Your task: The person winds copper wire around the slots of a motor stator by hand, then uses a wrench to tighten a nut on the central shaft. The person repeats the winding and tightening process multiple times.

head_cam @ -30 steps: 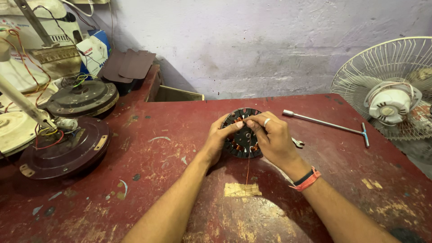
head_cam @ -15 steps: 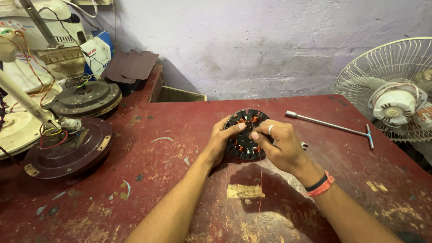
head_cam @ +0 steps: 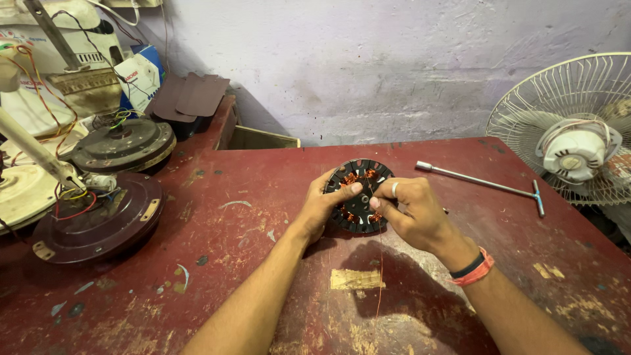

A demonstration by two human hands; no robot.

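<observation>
A round black fan stator (head_cam: 358,196) with copper windings is held tilted above the red table (head_cam: 230,217), near its middle. My left hand (head_cam: 325,204) grips its left rim, thumb across the face. My right hand (head_cam: 411,210), with a ring and an orange wristband, pinches a thin copper wire (head_cam: 380,276) at the stator's right side. The wire hangs down toward me over the table.
A metal T-handle wrench (head_cam: 483,184) lies right of the stator. A white table fan (head_cam: 572,131) stands at the right edge. Dark ceiling-fan motor housings (head_cam: 98,217) with loose wires crowd the left side. An open box (head_cam: 256,138) sits by the wall.
Both hands with the stator have stayed near the table's middle. The right hand's fingers shifted slightly on the wire; the view moved a little.
</observation>
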